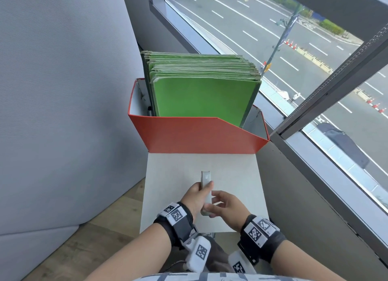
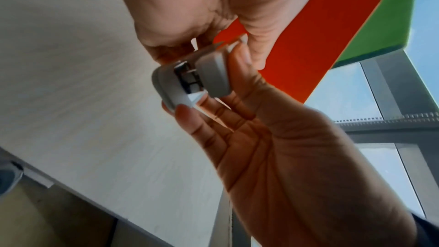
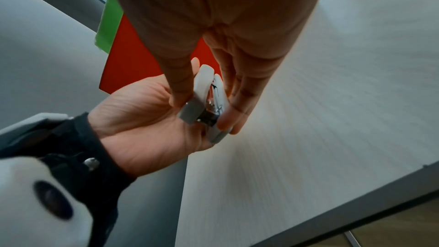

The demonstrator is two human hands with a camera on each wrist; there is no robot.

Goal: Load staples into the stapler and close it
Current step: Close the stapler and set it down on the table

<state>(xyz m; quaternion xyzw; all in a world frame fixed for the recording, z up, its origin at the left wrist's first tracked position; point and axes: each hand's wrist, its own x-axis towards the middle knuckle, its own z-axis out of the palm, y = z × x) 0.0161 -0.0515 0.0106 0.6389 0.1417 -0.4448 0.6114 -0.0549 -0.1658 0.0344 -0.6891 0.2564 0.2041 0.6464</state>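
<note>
A small grey stapler is held just above the white table, lengthwise away from me. My left hand grips its left side, thumb over the top. My right hand pinches the near end from the right. In the left wrist view the stapler shows its rear end, with the top cover and base slightly apart and metal between them. In the right wrist view my right hand has the thumb on the cover and fingers on the base of the stapler. No loose staples are visible.
A red box full of upright green folders stands at the table's far edge. A grey partition runs along the left and a large window along the right. Wood floor shows at lower left.
</note>
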